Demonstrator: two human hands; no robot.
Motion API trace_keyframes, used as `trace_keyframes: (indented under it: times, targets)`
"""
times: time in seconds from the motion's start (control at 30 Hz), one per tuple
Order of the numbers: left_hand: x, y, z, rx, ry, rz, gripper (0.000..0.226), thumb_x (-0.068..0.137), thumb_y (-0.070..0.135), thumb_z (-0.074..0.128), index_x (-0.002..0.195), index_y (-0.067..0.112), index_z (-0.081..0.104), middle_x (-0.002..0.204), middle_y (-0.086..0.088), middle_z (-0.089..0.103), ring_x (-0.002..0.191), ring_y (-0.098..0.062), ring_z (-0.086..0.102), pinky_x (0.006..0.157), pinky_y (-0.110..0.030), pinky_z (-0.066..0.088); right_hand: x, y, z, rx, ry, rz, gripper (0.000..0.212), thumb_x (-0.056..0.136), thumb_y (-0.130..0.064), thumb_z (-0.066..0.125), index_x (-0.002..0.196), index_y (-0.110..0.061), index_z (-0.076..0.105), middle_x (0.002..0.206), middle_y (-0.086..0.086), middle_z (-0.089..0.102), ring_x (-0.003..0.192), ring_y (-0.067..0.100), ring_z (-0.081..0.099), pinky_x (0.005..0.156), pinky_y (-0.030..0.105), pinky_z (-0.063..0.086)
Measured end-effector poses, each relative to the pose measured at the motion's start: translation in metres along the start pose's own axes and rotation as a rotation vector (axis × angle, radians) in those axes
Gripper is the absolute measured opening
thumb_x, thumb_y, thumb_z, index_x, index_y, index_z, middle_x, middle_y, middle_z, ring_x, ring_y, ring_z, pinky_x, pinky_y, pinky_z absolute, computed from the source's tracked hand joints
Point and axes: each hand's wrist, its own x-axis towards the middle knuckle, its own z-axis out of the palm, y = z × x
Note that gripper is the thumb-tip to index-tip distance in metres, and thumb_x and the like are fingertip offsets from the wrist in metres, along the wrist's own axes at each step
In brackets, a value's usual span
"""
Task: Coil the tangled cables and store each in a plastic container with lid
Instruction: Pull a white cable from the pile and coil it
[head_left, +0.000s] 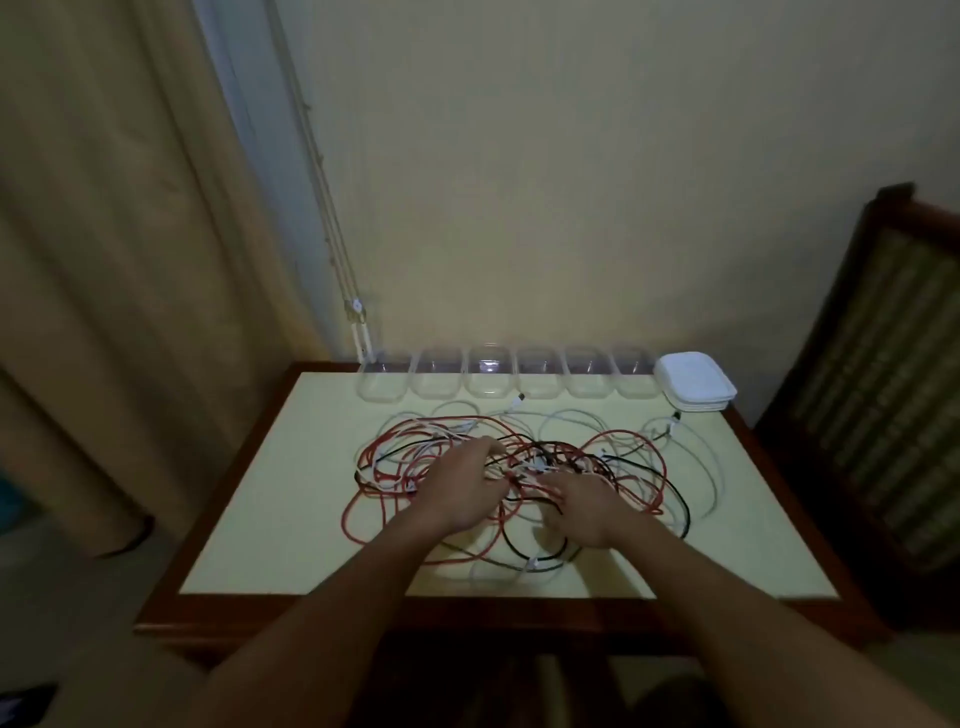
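A tangle of red, white and black cables (631, 457) sprawls across the middle of the pale yellow table (270, 499). My left hand (460, 488) lies on the left-centre of the tangle, fingers curled down into the cables. My right hand (579, 506) sits on the tangle just right of it, fingers spread and reaching into the strands. Whether either hand grips a strand is blurred. Several clear plastic containers (485, 376) stand in a row along the far edge. A stack of white lids (693, 382) rests at the far right corner.
The table has a dark wooden rim (223, 618). A beige curtain (114, 260) hangs at the left. A dark wooden chair with striped upholstery (883, 374) stands close at the right. A wall (571, 182) is behind the containers.
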Motion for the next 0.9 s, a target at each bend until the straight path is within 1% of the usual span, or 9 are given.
trace_keyframes:
  times: [0.07, 0.13, 0.2, 0.27, 0.4, 0.57, 0.63, 0.8, 0.9]
  targets:
    - [-0.007, 0.001, 0.000, -0.017, 0.003, -0.017, 0.047, 0.090, 0.030, 0.066, 0.135, 0.024, 0.056, 0.139, 0.002, 0.058, 0.121, -0.017, 0.057, 0.100, -0.033, 0.047, -0.002, -0.003, 0.009, 0.048, -0.033, 0.043, 0.076, 0.097, -0.031, 0.061, 0.161, -0.018, 0.021, 0.160, 0.010, 0.036, 0.145, 0.031, 0.037, 0.114, 0.037, 0.035]
    - [-0.015, 0.003, 0.001, -0.018, 0.003, -0.036, 0.047, 0.091, 0.029, 0.066, 0.136, 0.023, 0.055, 0.138, 0.003, 0.058, 0.121, -0.017, 0.056, 0.100, -0.033, 0.046, 0.001, -0.003, 0.016, 0.070, 0.056, 0.056, 0.059, 0.100, -0.031, 0.058, 0.153, -0.018, 0.039, 0.150, 0.014, 0.045, 0.135, 0.031, 0.046, 0.108, 0.038, 0.040]
    - [-0.017, 0.004, 0.003, -0.015, -0.006, -0.034, 0.046, 0.092, 0.029, 0.065, 0.136, 0.022, 0.055, 0.136, 0.002, 0.059, 0.118, -0.017, 0.058, 0.099, -0.032, 0.046, 0.006, -0.005, 0.013, 0.105, 0.178, 0.026, 0.018, 0.100, -0.030, 0.057, 0.111, -0.022, 0.070, 0.116, 0.014, 0.064, 0.098, 0.024, 0.060, 0.081, 0.033, 0.045]
    - [-0.015, 0.006, 0.003, -0.045, -0.008, -0.047, 0.046, 0.091, 0.029, 0.066, 0.136, 0.022, 0.056, 0.135, 0.003, 0.061, 0.115, -0.017, 0.059, 0.098, -0.033, 0.048, 0.010, -0.006, -0.001, 0.219, 0.308, 0.008, 0.024, 0.097, -0.021, 0.059, 0.074, -0.022, 0.067, 0.084, 0.008, 0.062, 0.072, 0.019, 0.055, 0.066, 0.029, 0.037]
    - [0.003, 0.024, 0.001, -0.186, -0.006, -0.059, 0.056, 0.090, 0.029, 0.067, 0.143, 0.023, 0.047, 0.137, 0.003, 0.058, 0.112, -0.020, 0.062, 0.096, -0.035, 0.049, 0.008, -0.020, -0.052, 0.363, 0.566, -0.025, 0.017, 0.098, -0.017, 0.061, 0.089, -0.009, 0.073, 0.088, 0.003, 0.061, 0.082, 0.017, 0.054, 0.071, 0.028, 0.035]
    - [0.033, 0.060, -0.013, -0.270, 0.118, 0.027, 0.069, 0.093, 0.024, 0.066, 0.153, 0.031, 0.033, 0.132, 0.006, 0.058, 0.092, -0.015, 0.065, 0.089, -0.033, 0.050, 0.000, -0.033, -0.116, 0.459, 0.775, -0.193, 0.015, 0.097, -0.014, 0.064, 0.085, -0.022, 0.065, 0.084, -0.001, 0.058, 0.080, 0.009, 0.053, 0.072, 0.026, 0.036]
    - [0.048, 0.075, -0.024, -0.313, 0.215, 0.038, 0.064, 0.094, 0.028, 0.065, 0.151, 0.026, 0.036, 0.124, 0.005, 0.063, 0.095, -0.018, 0.064, 0.089, -0.033, 0.050, -0.009, -0.035, -0.142, 0.465, 0.832, -0.250, 0.013, 0.095, -0.010, 0.065, 0.086, -0.020, 0.066, 0.084, 0.000, 0.055, 0.077, -0.005, 0.050, 0.070, 0.011, 0.036]
    - [0.076, 0.097, -0.056, -0.293, 0.390, 0.175, 0.018, 0.097, 0.024, 0.062, 0.108, 0.019, 0.074, 0.101, -0.001, 0.070, 0.096, -0.018, 0.063, 0.087, -0.037, 0.051, -0.029, -0.034, -0.196, 0.403, 0.953, -0.324, 0.008, 0.095, -0.010, 0.066, 0.090, -0.015, 0.070, 0.087, -0.004, 0.054, 0.080, -0.007, 0.052, 0.075, 0.004, 0.035]
    - [0.082, 0.105, -0.075, -0.297, 0.523, 0.202, 0.013, 0.097, 0.023, 0.062, 0.096, 0.021, 0.074, 0.098, 0.001, 0.070, 0.093, -0.017, 0.064, 0.084, -0.034, 0.049, -0.036, -0.026, -0.207, 0.353, 0.992, -0.320, 0.007, 0.096, -0.015, 0.066, 0.093, -0.017, 0.071, 0.093, -0.002, 0.057, 0.082, 0.002, 0.051, 0.074, 0.007, 0.036]
